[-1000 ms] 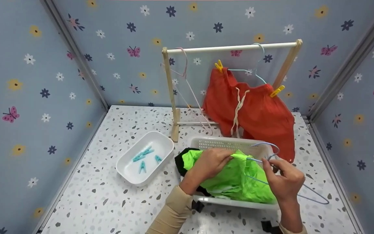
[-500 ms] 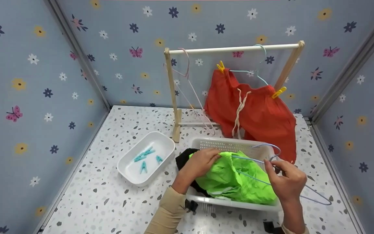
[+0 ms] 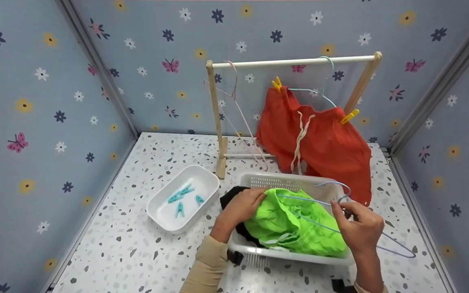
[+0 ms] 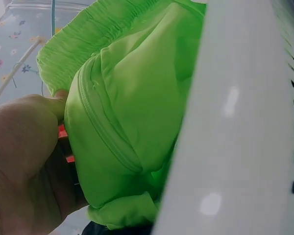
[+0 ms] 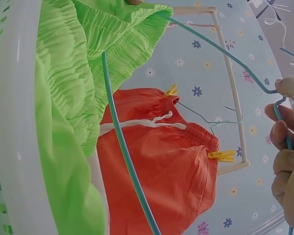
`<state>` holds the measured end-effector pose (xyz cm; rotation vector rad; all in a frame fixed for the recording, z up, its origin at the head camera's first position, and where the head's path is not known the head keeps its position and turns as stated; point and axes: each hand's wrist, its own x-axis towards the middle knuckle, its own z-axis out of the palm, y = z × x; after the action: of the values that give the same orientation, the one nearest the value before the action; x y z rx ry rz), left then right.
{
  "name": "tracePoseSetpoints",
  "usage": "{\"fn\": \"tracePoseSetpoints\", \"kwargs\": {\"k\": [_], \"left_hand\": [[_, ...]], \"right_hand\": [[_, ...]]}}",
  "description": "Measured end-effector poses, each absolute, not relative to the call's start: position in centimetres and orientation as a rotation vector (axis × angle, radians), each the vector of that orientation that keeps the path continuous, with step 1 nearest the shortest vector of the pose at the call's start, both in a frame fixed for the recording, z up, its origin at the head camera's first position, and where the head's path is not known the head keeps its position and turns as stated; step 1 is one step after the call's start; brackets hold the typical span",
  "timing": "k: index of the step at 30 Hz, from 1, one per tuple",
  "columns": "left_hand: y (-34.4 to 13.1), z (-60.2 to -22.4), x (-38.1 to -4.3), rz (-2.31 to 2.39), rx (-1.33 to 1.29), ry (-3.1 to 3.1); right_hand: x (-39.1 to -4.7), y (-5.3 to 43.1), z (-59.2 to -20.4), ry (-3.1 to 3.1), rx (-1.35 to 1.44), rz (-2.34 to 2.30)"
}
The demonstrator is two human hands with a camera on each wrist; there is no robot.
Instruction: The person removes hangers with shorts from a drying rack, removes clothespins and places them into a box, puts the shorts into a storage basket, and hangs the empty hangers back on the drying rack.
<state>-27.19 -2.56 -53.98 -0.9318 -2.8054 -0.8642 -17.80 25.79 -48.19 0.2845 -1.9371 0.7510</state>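
Bright green pants (image 3: 299, 234) with a gathered elastic waist lie bunched in a white basket (image 3: 291, 256). My left hand (image 3: 240, 206) pinches their waistband on the left; in the left wrist view the hand (image 4: 29, 161) is beside a curved pocket seam. My right hand (image 3: 360, 228) grips a thin blue clothes hanger (image 3: 318, 223) just below its hook, thumb against fingers. One end of the hanger runs into the waist opening, hidden by the cloth; the other sticks out past the basket's right side. In the right wrist view the waistband (image 5: 132, 34) overlaps the hanger's upper arm.
Behind the basket stands a rack (image 3: 267, 63) bearing red shorts (image 3: 320, 142) held with yellow clothespins (image 3: 349, 116), and a bare pink hanger (image 3: 242, 118). At left, a white tray (image 3: 159, 213) holds several teal clothespins (image 3: 180, 210). Black cloth (image 3: 230, 195) shows at the basket's left.
My left hand has moved left with the green waistband, spreading it farther along the hanger's end. My right hand holds the hanger in nearly the same spot.
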Motion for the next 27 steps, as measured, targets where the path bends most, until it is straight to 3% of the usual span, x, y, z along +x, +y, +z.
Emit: {"fn": "tracePoseSetpoints", "kwargs": {"k": [27], "left_hand": [[-3.2,-55.1,-27.7,-0.759,-0.770,-2.664]], "right_hand": [[-17.2,27.7,-48.7,-1.960,0.189,0.728]]}}
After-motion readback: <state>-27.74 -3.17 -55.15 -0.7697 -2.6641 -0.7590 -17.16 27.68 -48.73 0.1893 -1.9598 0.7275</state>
